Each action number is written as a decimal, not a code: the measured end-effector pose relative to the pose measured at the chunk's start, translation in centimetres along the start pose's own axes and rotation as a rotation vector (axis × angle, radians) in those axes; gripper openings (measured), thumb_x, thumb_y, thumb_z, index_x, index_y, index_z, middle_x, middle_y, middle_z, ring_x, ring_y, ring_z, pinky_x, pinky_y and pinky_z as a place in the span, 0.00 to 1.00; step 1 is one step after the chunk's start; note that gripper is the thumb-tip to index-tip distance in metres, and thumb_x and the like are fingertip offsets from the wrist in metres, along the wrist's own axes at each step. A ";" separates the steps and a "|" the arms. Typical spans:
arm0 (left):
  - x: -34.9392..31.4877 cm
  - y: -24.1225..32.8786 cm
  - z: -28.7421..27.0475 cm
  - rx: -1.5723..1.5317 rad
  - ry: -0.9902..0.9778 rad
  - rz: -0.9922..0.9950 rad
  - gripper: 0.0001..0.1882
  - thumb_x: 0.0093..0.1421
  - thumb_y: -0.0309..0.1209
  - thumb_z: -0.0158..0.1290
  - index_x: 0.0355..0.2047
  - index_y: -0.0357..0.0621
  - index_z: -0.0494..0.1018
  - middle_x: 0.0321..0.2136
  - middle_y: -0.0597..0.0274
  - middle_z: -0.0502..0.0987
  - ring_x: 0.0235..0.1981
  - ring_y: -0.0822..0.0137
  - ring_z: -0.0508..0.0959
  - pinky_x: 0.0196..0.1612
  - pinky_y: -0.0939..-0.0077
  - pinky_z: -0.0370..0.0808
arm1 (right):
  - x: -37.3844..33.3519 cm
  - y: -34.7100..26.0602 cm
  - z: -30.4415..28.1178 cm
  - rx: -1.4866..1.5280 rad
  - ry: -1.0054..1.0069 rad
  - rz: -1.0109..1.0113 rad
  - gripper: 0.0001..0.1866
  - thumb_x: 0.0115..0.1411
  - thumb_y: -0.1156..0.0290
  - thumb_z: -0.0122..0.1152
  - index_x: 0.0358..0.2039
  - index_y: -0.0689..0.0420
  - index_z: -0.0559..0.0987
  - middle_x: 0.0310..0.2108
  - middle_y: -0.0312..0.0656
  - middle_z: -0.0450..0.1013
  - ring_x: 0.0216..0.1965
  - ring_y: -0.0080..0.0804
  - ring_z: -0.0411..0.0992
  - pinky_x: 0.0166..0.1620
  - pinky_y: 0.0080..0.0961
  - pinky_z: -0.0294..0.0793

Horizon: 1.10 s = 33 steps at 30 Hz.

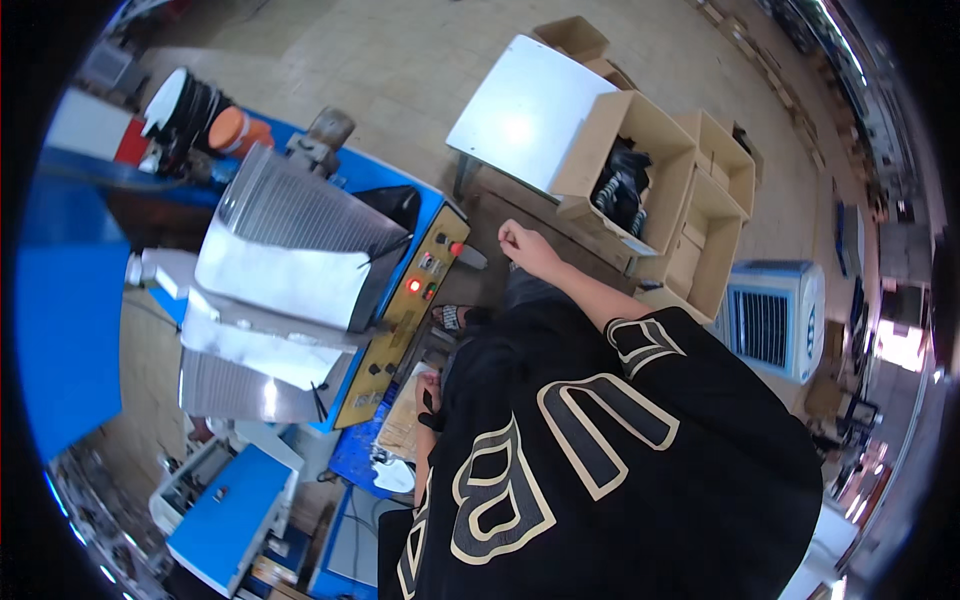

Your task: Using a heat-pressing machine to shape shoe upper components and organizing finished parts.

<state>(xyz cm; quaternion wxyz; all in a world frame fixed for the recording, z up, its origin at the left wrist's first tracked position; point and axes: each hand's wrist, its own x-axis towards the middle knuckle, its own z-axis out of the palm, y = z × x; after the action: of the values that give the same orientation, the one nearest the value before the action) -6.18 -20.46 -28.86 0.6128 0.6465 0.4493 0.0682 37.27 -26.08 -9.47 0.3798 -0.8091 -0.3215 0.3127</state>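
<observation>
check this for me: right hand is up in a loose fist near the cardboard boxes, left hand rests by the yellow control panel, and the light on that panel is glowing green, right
Not quite. In the head view the light on the yellow control panel glows red, not green. The rest holds: the right hand is raised in a loose fist near the cardboard boxes, and the left hand rests by the panel.

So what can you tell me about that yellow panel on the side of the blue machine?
The yellow control panel is a long, narrow, flat strip, seemingly painted metal, running slantwise along the blue machine's edge beside the curved metal hood. It carries a glowing red light, a red-tipped knob near its top, and small dark switches. The left hand rests just beside its lower end.
</observation>
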 end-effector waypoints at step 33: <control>0.3 25.9 14.2 0.444 -0.208 -0.436 0.14 0.66 0.37 0.48 0.42 0.37 0.73 0.34 0.53 0.79 0.37 0.62 0.78 0.43 0.70 0.73 | 9.0 34.4 -32.5 -0.514 0.263 0.748 0.35 0.55 0.71 0.60 0.62 0.38 0.61 0.59 0.42 0.60 0.55 0.47 0.68 0.52 0.42 0.74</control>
<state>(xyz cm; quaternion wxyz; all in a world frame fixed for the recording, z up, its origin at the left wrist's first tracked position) 15.99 -26.60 -10.28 0.4996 0.6564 0.5161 -0.2306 76.79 -50.06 -23.13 0.0659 -0.9700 -0.0241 0.2329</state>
